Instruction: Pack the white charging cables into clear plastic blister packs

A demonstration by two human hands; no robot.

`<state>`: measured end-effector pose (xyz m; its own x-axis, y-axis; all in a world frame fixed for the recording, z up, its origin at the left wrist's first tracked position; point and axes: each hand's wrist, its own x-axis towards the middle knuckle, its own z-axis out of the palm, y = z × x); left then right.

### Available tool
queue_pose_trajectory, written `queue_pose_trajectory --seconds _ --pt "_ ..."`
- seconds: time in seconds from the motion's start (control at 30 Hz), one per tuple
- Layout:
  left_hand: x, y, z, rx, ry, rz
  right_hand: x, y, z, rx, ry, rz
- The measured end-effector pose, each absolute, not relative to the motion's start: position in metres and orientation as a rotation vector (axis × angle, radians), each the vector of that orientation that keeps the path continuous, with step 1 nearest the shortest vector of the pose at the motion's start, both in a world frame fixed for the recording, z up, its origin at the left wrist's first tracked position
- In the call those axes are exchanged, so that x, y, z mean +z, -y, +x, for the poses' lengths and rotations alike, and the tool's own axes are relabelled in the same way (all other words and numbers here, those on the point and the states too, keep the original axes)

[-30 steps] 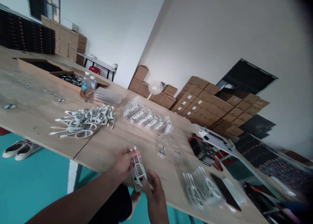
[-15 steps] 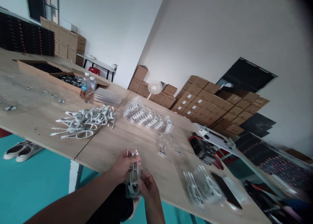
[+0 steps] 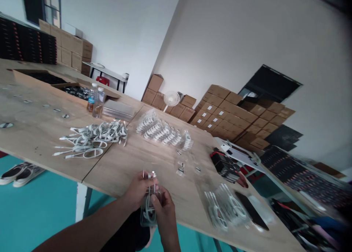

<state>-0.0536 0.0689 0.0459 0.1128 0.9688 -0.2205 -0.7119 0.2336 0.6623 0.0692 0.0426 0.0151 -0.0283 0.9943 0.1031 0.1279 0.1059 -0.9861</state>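
The left hand (image 3: pixel 139 189) came in from the lower left, forearm slanted up across the near edge of the surface (image 3: pixel 123 164), knuckles turned toward the far side. Its grip was pressed together on the top of a coiled white cable (image 3: pixel 149 204), whose two plugs stood up above the fingers. The right hand (image 3: pixel 164 208) rose from below, wrist bent and back toward the camera, just beside the left and touching it at the fingertips. Its grip pinched a clear bag (image 3: pixel 143 219) that hung around the lower part of the cable. How far the coil sat inside the bag could not be told through the blur.

Cable and bag were held in the air at the near edge of the surface, partly over the board and partly over the teal floor (image 3: pixel 41 208).

The board straight ahead of the hands was bare wood up to a few small bags (image 3: pixel 181 169). To the left, well apart, lay loose cables (image 3: pixel 90 138). Farther back stood a row of bagged cables (image 3: pixel 162 129) and two bottles (image 3: pixel 95 99). To the right, near the same edge, lay a blurred heap of packed cables (image 3: pixel 224 208) beside a flat black slab (image 3: pixel 251 210).
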Motion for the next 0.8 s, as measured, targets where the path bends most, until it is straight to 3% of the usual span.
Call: queue_pose_trajectory --seconds 0.23,0.57,0.8 --pt "0.039 -0.073 -0.044 1.275 -0.656 0.430 0.022 -0.043 0.056 1.067 1.363 -1.283" --pt "0.049 -0.082 -0.073 1.117 -0.554 0.513 0.003 -0.027 0.074 1.418 1.163 -1.069" --pt "0.051 -0.076 -0.070 1.063 -0.425 0.516 0.009 -0.011 0.071 1.277 0.993 -1.187"
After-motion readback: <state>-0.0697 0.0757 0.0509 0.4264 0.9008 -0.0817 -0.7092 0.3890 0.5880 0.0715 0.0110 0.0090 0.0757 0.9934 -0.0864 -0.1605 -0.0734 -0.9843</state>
